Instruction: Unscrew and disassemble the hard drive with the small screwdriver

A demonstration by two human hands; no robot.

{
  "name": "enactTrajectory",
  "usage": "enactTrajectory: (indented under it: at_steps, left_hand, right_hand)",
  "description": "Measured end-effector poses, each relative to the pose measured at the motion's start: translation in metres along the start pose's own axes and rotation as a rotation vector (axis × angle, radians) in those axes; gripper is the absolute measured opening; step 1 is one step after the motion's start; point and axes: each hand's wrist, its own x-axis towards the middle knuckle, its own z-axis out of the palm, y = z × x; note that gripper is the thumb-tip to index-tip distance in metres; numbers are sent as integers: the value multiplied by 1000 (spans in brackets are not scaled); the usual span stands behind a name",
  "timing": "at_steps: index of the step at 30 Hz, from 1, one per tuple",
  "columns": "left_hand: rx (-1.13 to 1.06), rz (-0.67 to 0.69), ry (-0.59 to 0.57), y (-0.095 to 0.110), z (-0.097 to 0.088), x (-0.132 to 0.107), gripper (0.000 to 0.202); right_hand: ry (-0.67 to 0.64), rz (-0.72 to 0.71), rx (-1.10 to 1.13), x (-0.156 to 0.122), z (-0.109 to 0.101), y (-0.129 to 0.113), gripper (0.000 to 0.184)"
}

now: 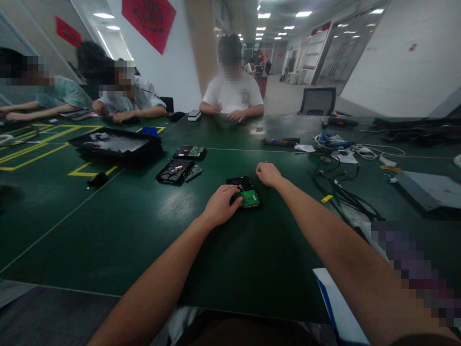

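2 bare arms in view, both reaching forward from the lower edge. Left forearm [169, 269] runs up and rightward, wrist straight. Left hand [220, 205] is palm down, fingers loosely bent, tips and thumb pointing right, nothing enclosed. Right forearm [324, 226] comes in from the lower right, angled leftward. Right hand [268, 174] is curled into a loose fist, knuckles up, just beyond and right of the left fingertips. Hands near each other, not touching.

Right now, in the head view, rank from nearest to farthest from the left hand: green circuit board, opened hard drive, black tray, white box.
1. green circuit board, right at the left hand
2. opened hard drive, left of it
3. black tray, far left
4. white box, far end
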Motion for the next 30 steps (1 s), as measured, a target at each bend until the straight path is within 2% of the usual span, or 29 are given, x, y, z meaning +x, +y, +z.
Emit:
enactTrajectory:
  at_steps: [7,20,30]
  left_hand:
    - [-5,0,-4,-1,1,0,31]
    - [-5,3,3,0,0,0,32]
    - [56,-4,-12,4,4,-1,49]
  right_hand:
    - [-26,34,3,4,1,17,15]
    - [-28,28,9,-3,-4,32,18]
    - [-8,58,18,-6,-5,32,19]
